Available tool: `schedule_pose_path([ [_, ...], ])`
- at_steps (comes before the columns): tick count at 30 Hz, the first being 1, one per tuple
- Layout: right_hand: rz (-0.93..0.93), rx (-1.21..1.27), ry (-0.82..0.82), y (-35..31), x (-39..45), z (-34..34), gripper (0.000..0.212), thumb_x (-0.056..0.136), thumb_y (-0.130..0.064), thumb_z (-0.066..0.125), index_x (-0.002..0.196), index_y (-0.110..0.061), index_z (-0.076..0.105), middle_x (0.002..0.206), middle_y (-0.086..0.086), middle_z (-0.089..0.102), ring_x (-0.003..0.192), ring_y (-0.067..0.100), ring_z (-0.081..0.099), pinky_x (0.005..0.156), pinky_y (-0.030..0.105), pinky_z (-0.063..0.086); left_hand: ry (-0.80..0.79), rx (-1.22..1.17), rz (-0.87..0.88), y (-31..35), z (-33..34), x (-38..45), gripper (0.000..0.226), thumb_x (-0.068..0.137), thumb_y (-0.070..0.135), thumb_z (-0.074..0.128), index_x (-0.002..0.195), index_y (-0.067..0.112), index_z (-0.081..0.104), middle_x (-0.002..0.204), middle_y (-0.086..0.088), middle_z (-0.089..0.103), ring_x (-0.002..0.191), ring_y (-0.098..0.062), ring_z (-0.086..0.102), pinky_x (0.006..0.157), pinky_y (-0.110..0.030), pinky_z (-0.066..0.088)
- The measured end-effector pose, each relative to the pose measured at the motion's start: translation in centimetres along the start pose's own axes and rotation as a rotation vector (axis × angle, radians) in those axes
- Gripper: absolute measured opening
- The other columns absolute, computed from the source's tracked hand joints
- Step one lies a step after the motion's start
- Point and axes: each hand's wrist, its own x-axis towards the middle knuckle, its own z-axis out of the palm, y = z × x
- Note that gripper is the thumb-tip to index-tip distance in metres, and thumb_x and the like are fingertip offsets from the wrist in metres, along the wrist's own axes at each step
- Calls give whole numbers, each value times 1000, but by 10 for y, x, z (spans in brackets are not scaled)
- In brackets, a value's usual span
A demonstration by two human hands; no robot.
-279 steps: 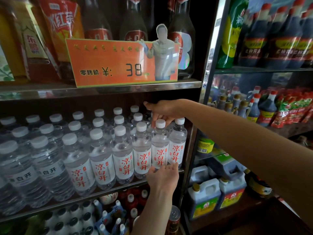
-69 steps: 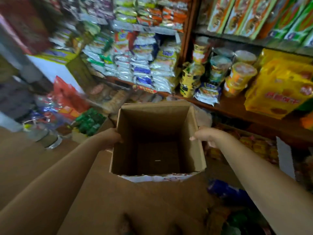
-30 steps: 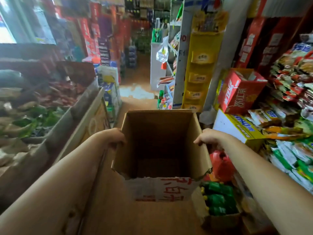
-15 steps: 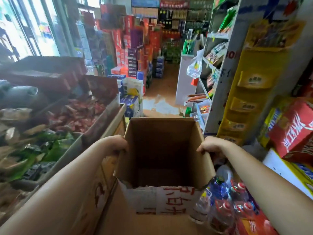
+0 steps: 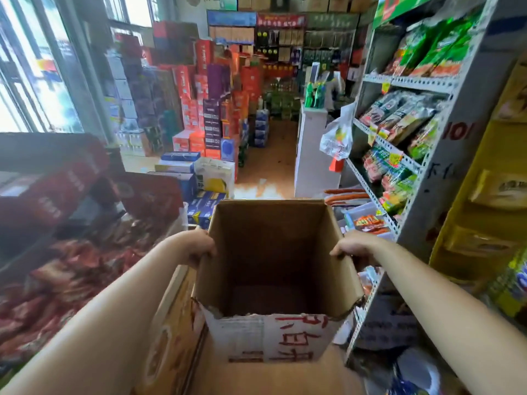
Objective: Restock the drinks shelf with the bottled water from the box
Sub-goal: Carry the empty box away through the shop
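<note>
Box: I carry the cardboard box (image 5: 273, 252) in front of me, open top facing up, its inside bare down to the brown bottom; no bottled water shows in it.
Box front: the near wall is torn along its top edge, white on the outside with red characters printed on it.
Left hand: my left hand (image 5: 196, 246) grips the left rim of the box, fingers curled over the edge toward the inside.
Right hand: my right hand (image 5: 353, 248) clamps the right rim the same way, fingers folded over the edge.
Arms: both forearms reach forward, bare, one on each side of the box.
Right side: a grey metal shelf rack (image 5: 445, 89) stands just beside the box, stocked with green and red snack packets (image 5: 399, 118); a yellow display stand (image 5: 490, 201) sits nearer to me.
Left side: open bins of red-wrapped goods (image 5: 65, 275) lie low beside my left arm, with a large window (image 5: 37, 81) behind them.
Ahead: the shop aisle (image 5: 268, 166) runs on, flanked by a tall stack of red and purple cartons (image 5: 211, 104) on the left and a white counter (image 5: 310, 149) on the right.
</note>
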Motion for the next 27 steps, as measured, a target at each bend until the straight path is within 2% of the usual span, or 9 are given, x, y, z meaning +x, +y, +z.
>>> schedule_pose_path([
  [2,-17,-2,-2,-22,50,-16,15,91,-11,58,80,-2,58,78,17,60,54,26,61,48,28,53,-12,11,-3,20,-11,48,32,78,-8,51,109,-1,56,95,-24,66,72,-34,67,63,-44,59],
  [5,-18,-2,-35,-58,123,-39,10,91,-12,59,85,-4,57,85,19,59,69,31,61,63,36,58,6,18,-31,56,-29,113,16,84,-8,49,94,2,56,81,-17,63,60,-26,62,48,-29,54],
  [7,15,-36,-63,-85,170,-57,15,92,-15,58,80,-6,56,79,15,57,63,26,58,58,31,53,3,37,-33,86,-49,160,14,83,-8,50,91,2,57,79,-18,62,61,-27,62,53,-32,55],
  [11,40,-67,-131,-148,266,-106,27,96,-20,51,72,-9,58,82,13,63,75,28,64,68,32,52,-13,35,6,148,-93,259,29,76,-5,53,104,-4,57,89,-23,60,75,-33,63,68,-39,54],
  [13,32,-96,-114,-181,302,-125,31,97,-17,50,68,-8,55,52,8,62,47,17,64,45,15,47,-1,28,17,175,-111,303,25,78,-8,50,101,0,57,88,-23,57,75,-34,62,69,-42,57],
  [15,8,-96,-76,-212,337,-141,29,95,-14,55,67,-6,54,35,4,52,25,12,50,30,11,36,-9,43,12,195,-127,352,30,76,-7,52,105,-1,57,92,-24,56,86,-38,63,83,-52,54],
  [18,-33,-71,-49,-248,403,-164,24,95,-9,55,71,-4,52,42,7,56,24,12,50,27,14,35,3,87,18,223,-150,430,34,79,-4,55,113,-5,55,98,-23,59,90,-38,63,78,-45,54],
  [24,-23,10,-9,-316,561,-201,22,95,-5,53,72,-4,52,68,11,49,25,11,47,31,17,41,-44,12,41,296,-192,596,34,79,-10,50,113,-7,54,115,-32,60,104,-43,62,89,-56,51],
  [27,-5,31,20,-349,635,-227,17,92,-7,57,76,-3,54,70,10,50,43,18,53,36,20,44,-72,31,48,338,-218,672,36,75,-7,55,110,1,58,113,-27,64,101,-40,65,88,-54,53],
])
